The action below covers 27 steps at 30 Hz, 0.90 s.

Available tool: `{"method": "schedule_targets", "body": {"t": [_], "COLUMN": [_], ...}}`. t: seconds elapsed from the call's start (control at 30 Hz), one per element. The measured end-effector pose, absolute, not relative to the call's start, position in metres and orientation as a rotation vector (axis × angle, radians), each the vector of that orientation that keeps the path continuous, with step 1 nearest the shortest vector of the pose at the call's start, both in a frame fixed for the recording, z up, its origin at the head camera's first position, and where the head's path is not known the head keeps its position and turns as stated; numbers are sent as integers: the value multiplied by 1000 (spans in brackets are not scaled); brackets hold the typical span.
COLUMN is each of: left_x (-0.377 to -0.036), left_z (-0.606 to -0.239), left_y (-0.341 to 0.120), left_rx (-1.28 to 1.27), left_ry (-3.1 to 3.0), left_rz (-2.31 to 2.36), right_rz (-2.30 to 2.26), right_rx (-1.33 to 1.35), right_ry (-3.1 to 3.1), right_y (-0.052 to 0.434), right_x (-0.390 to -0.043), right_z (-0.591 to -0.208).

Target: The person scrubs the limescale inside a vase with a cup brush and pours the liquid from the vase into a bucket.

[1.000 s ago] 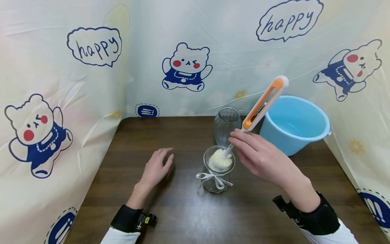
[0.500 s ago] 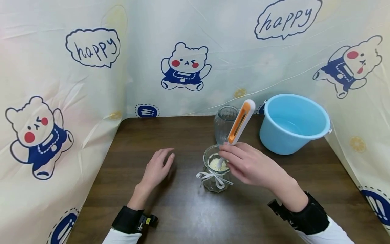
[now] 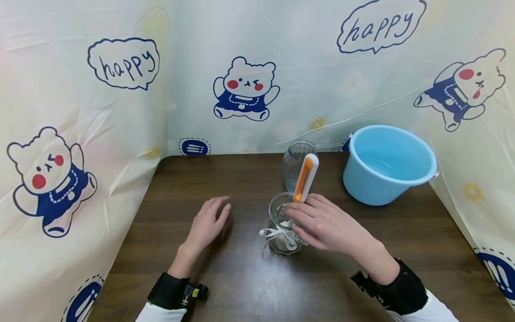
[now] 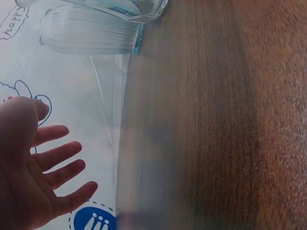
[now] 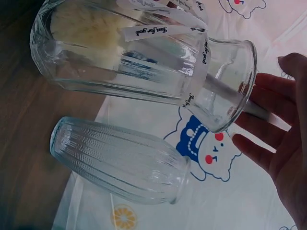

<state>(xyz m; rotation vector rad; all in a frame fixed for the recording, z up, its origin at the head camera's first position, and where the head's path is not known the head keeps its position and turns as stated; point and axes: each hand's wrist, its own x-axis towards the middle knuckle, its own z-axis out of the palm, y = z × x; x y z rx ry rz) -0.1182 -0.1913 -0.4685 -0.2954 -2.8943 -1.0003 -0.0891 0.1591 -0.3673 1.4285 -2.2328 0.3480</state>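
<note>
A long-handled brush, its handle (image 3: 306, 178) orange and white, leans inside a clear glass jar (image 3: 277, 210) tied with a white printed ribbon (image 3: 277, 232). Through the glass, the right wrist view shows its cream-coloured soft head (image 5: 88, 33) at the jar's bottom. My right hand (image 3: 327, 223) is at the jar's mouth beside the shaft (image 5: 225, 93), fingers extended and thumb apart; whether they touch the shaft is unclear. To the left of the jar, my left hand (image 3: 207, 221) is held over the table with loose fingers and nothing in it.
Behind the jar stands a ribbed glass vase (image 3: 295, 163), partly covered by the brush handle. A light blue bucket (image 3: 390, 190) is at the back right. Printed curtain (image 3: 306, 80) surrounds the brown wooden table (image 3: 257, 286).
The brush has gone down into the jar, its head sinking from the mouth to the bottom. My right hand has moved left and down with it, and its fingers have loosened.
</note>
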Motion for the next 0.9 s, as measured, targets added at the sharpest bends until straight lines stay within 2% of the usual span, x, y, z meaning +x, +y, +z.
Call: {"method": "schedule_targets", "body": {"t": [0.9], "left_x": [-119], "left_z": [-472], "left_y": [-191], "left_rx": [-318], "left_ry": [-2870], "left_rz": [-1011], "right_rz": [436], "right_rx": [1165], "right_ry": [-2054], "right_y": [188], "right_x": [-90], "right_z": [-341]}}
